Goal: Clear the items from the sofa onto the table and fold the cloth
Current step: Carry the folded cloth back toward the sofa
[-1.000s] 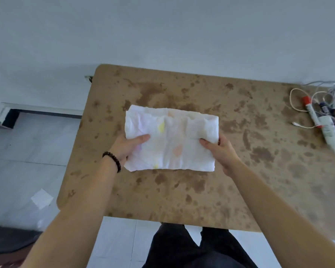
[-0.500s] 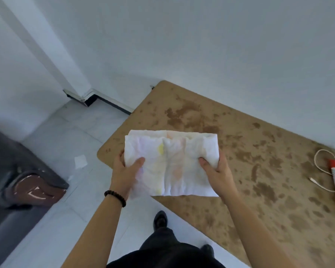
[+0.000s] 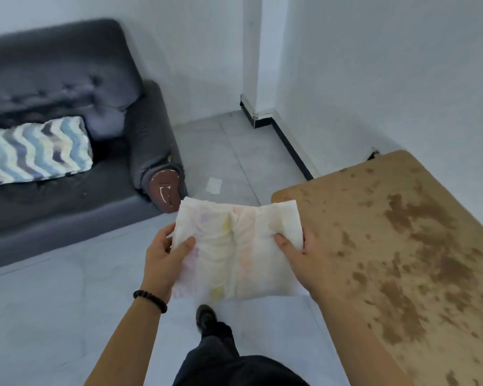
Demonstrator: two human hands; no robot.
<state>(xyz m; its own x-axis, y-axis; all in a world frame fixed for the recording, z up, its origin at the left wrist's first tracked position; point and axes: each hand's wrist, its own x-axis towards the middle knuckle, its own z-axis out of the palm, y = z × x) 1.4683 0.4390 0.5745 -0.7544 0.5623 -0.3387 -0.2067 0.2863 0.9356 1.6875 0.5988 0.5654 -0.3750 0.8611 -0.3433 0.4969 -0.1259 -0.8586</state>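
Folded cloth (image 3: 237, 252) held in mid-air over floor, sofa (image 3: 53, 190) at 10 o'clock, table (image 3: 402, 246) at 3 o'clock, left hand (image 3: 162, 260) and right hand (image 3: 304, 254) pinching opposite edges; risk: unsupported middle sags, folds slip open.

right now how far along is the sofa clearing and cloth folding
Done: the white cloth looks folded into a rectangle. In hand: the left hand and right hand grip its two ends, holding it in the air beside the table corner. Left: setting it down; a wavy-striped cushion lies on the grey sofa, though it may belong there.
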